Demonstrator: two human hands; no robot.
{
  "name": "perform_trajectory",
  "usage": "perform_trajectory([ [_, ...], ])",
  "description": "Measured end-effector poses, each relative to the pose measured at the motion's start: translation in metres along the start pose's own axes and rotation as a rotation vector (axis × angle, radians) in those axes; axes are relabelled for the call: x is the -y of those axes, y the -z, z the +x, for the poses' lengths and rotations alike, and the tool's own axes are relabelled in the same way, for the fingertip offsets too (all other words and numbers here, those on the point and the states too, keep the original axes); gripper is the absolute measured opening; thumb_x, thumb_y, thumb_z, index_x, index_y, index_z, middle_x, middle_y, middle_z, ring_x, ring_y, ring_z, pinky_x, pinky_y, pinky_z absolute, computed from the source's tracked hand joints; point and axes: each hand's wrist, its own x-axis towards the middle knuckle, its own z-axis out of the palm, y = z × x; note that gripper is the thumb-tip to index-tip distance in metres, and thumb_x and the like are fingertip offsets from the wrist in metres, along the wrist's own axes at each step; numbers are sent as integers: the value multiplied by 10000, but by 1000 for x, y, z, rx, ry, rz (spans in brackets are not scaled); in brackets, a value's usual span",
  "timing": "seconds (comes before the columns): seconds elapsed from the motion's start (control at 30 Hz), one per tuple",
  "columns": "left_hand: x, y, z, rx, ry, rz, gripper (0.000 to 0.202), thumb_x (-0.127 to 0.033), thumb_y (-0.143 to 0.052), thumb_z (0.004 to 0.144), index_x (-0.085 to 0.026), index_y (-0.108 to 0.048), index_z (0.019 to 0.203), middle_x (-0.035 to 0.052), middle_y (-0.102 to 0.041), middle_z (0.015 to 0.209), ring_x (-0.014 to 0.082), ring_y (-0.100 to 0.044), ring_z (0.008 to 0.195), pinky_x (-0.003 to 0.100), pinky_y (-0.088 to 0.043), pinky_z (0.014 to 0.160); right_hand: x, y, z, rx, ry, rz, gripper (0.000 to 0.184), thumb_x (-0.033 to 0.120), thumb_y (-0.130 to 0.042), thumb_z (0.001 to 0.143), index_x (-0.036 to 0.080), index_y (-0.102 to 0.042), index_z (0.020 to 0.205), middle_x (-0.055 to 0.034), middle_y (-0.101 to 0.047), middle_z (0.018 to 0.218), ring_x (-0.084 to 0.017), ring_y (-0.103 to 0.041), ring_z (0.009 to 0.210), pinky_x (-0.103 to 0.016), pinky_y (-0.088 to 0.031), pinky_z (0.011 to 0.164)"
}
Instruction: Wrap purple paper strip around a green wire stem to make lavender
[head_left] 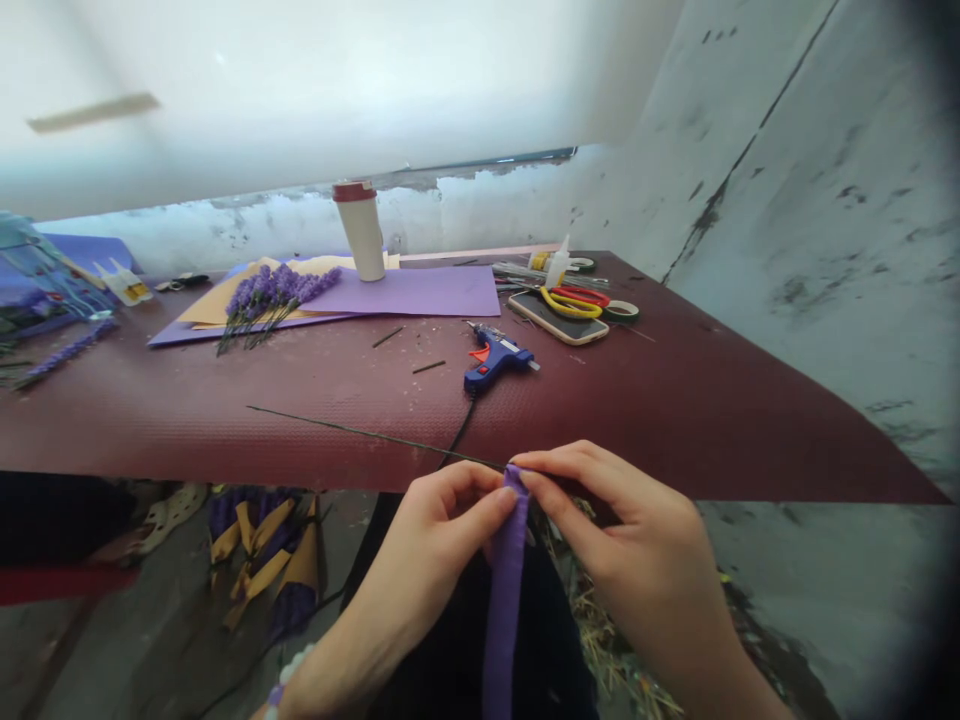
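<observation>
Between my two hands, just off the table's near edge, is a purple strip (pixel 504 600) that hangs down over my lap. A thin dark green wire stem (pixel 367 433) runs out to the left from the strip's top end. My left hand (pixel 439 540) pinches the strip close to its top between thumb and forefinger. My right hand (pixel 626 535) is closed at the same top end, fingertips on the strip's corner where the stem meets it. Beyond my hands lies a blue glue gun (pixel 495 357) with its cord running toward me.
On the dark red table (pixel 720 400) stand a lidded paper cup (pixel 360 230) and purple paper sheets (pixel 442 290) with a bunch of purple flowers (pixel 277 293). A phone (pixel 559 318), scissors (pixel 571 303) and tape roll (pixel 622 312) lie at right. Wrapped bouquets (pixel 262 550) are on the floor.
</observation>
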Motion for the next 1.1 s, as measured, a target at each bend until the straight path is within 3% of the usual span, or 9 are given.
perform_trajectory([
  [0.2,-2,-1,-1,11,50,-128,185,-335,-753,801,-153,-781,807,25,-661,740,150,-535,700,240,-420,654,-3,-1,-4,-26,199,-84,127,114,-637,911,209,-721,920,17,-739,825,-107,-711,743,-167,-562,711],
  [0.4,-1,0,-7,34,81,-264,210,-370,-795,780,-178,-782,865,19,-668,772,156,-555,747,245,-441,712,-4,2,-8,-19,308,-138,155,60,-607,924,160,-718,964,-18,-727,873,-98,-698,797,-145,-548,791],
  [0.57,6,-2,-5,-21,109,-354,326,-472,-796,774,-155,-734,815,-5,-618,732,122,-523,674,235,-421,657,-3,2,-13,5,407,-176,198,15,-562,940,111,-698,1047,-70,-713,940,-120,-693,877,-178,-540,861],
  [0.8,13,-8,0,-41,167,-480,381,-467,-859,697,-136,-694,788,-29,-569,682,82,-470,601,201,-362,575,-1,7,-17,88,545,-306,277,-12,-478,967,67,-632,1183,-116,-704,1006,-180,-677,949,-275,-538,887],
  [1.1,9,-7,-3,-21,120,-380,268,-384,-800,781,-145,-689,736,-37,-561,639,76,-456,577,187,-350,550,-6,5,-22,81,341,-319,225,107,-486,989,268,-524,1141,-5,-714,879,-177,-723,816,-271,-584,720],
])
